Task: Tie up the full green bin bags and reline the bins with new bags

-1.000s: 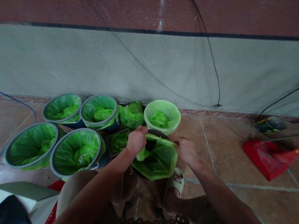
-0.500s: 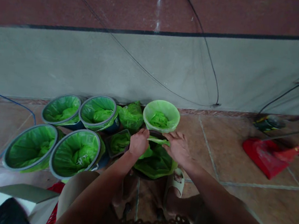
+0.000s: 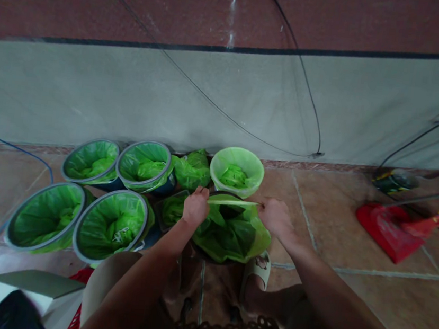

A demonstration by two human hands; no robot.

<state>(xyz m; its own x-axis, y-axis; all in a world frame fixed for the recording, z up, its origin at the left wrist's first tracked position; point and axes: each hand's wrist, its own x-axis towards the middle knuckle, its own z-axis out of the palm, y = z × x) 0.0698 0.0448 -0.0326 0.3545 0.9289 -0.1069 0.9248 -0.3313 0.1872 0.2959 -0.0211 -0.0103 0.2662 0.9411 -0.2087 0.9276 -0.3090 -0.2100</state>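
Two hands (image 3: 196,207) (image 3: 277,218) pinch green liner (image 3: 234,237).

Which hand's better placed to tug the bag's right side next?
Probably the right hand: it's nearer that side of the bag, while the left hand is farther. Both hold the strip stretched between them, so the right may first need freeing.

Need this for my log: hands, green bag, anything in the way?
Left hand, right hand holding pale strip taut between. Green bag open below. Pale green bin just beyond, not blocking.
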